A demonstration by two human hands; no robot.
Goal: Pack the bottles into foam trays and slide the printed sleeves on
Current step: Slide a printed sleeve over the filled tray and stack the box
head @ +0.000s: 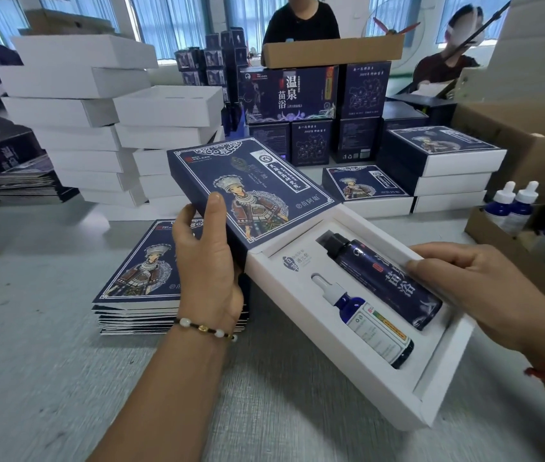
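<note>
The right hand (484,288) grips the white tray (437,388), where a dropper bottle (364,321) and a dark bottle (384,278) lie side by side. The left hand (207,261) grips the printed sleeve (247,188), partway over the tray's far end. Behind stand stacked white boxes (77,105).

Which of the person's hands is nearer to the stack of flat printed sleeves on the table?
Left. The left hand grips the printed sleeve directly above the stack of flat sleeves. The right hand holds the foam tray at its far side, well away from the stack.
</note>
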